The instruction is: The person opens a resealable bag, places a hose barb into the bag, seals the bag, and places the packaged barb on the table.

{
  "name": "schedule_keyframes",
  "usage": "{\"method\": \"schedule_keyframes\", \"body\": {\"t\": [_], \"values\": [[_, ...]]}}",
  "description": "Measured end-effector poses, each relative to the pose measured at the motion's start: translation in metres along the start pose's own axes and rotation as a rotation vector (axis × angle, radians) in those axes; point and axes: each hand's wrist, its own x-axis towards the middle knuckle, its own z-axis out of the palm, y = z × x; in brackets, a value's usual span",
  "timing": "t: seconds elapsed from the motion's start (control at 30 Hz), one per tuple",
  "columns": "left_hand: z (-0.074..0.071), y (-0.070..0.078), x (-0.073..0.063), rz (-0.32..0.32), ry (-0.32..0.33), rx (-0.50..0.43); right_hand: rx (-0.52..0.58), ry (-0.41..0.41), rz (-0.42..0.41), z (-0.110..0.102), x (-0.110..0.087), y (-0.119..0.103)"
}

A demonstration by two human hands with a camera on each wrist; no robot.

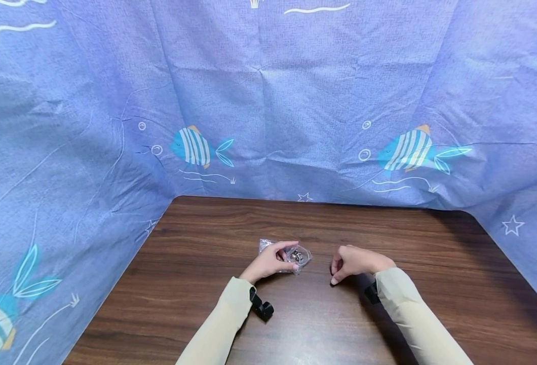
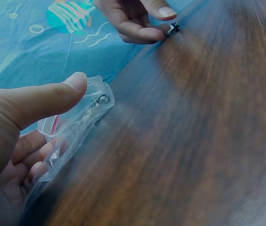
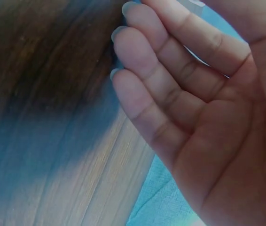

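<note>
My left hand (image 1: 268, 263) holds a clear plastic zip bag (image 2: 105, 89) with a red line at its seal. The thumb lies across the bag and the other fingers are behind it. Small shiny metal pieces (image 1: 298, 256) show inside the bag. To the right, my right hand (image 1: 355, 261) is low over the table with curled fingers. Between its thumb and finger tips, in the left wrist view, is a small dark and silver metal piece (image 2: 173, 28), close to the tabletop. The right wrist view shows curved fingers (image 3: 135, 49), but the pinching tips are out of frame.
Both hands are over a dark wood-grain table (image 1: 214, 223) with rounded far corners. A blue curtain (image 1: 305, 101) printed with striped fish hangs behind it and along its sides. A black wrist strap with a small device (image 1: 261, 306) sits on the left sleeve.
</note>
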Motion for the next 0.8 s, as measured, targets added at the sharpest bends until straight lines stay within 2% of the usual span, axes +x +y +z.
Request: {"method": "schedule_keyframes", "body": {"t": [0.47, 0.8], "values": [[0.0003, 0.0003, 0.0002, 0.004, 0.003, 0.002, -0.01, -0.01, -0.042, 0.0021, -0.0004, -0.0047], [0.0002, 0.0012, -0.0003, 0.005, 0.005, -0.003, -0.038, -0.007, -0.021, 0.0013, 0.0007, -0.0055]]}}
